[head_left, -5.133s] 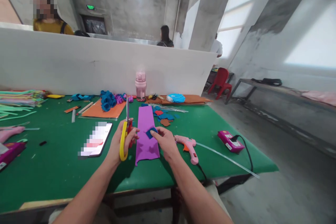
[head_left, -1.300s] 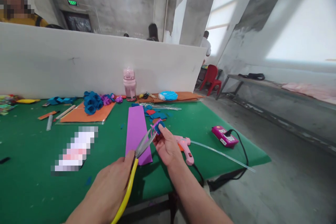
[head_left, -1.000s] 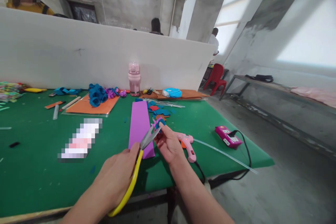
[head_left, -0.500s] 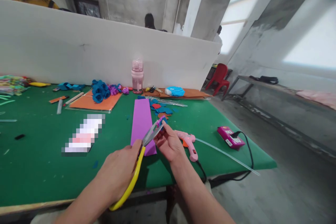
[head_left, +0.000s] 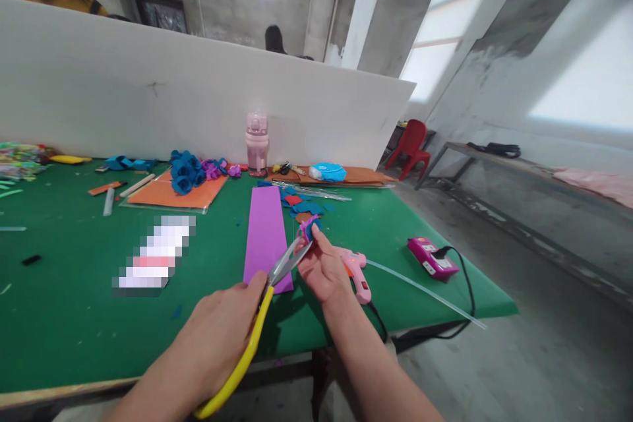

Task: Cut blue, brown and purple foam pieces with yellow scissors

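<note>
My left hand (head_left: 217,336) grips yellow-handled scissors (head_left: 257,323). Their blades point up and right, the tips just under a small purple and blue foam piece (head_left: 308,228). My right hand (head_left: 324,269) pinches that piece between its fingertips, above the table. A long purple foam sheet (head_left: 266,232) lies flat on the green table (head_left: 74,303) just left of my right hand.
A pink glue gun (head_left: 357,274) with a clear stick lies right of my hand; a magenta power strip (head_left: 431,258) with a black cable lies further right. Orange sheet (head_left: 173,196), blue foam flowers (head_left: 184,173), pink bottle (head_left: 256,142), phone (head_left: 153,254). White partition (head_left: 148,99) behind, people beyond it.
My right hand has lifted the small foam piece slightly and turned it. The scissor blades have closed and now sit just below it. The view has shifted a little.
</note>
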Demonstrator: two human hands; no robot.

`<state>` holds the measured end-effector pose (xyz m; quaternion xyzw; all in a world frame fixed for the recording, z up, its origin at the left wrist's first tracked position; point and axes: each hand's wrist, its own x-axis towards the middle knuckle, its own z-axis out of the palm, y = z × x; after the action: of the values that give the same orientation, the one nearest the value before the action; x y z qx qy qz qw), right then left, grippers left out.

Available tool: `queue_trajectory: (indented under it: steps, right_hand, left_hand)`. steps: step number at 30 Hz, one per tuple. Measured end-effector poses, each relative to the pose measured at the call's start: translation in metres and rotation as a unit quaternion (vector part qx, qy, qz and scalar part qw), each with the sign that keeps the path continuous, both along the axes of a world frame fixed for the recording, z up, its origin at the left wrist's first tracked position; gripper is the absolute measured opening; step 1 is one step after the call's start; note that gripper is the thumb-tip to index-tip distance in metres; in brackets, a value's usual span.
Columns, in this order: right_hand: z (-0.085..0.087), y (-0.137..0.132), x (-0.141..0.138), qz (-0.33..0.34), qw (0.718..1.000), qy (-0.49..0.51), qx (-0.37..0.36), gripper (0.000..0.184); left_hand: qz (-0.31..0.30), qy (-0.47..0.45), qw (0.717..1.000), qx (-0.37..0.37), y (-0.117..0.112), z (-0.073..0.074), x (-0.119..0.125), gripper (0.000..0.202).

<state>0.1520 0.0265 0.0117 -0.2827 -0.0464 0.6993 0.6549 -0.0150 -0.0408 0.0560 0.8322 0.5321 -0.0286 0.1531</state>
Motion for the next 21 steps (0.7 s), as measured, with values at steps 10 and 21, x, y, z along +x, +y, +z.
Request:
queue_trajectory:
  steps: [10,21]
  right_hand:
    - [-0.004,-0.010,-0.019,-0.003,0.991,-0.113,0.078,0.017]
    - [-0.004,-0.013,-0.020,-0.001,0.978,-0.177,0.111,0.019]
  left_hand:
    - [0.017,-0.017,0.999,0.026,0.008,-0.004,-0.003,0.033]
    - [0.023,-0.028,0.999,0.030,0.011,-0.008,-0.004,0.032]
